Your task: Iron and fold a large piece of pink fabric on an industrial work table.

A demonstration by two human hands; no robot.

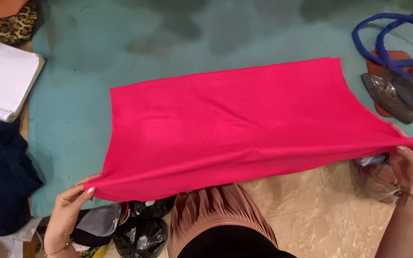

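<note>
The left hand comes up from the lower left, forearm angled slightly inward, wrist ringed by a thin bracelet. Its fingers bunch together and point up and to the right, thumb and fingertips pinched closed on the pink cloth at its near corner. Well apart from it, the right hand rises from the lower right, forearm leaning outward, a thin bracelet at that wrist too. Its fingers curl leftward, closed in a pinch on the cloth's opposite near corner, knuckles turned up toward the camera
</note>
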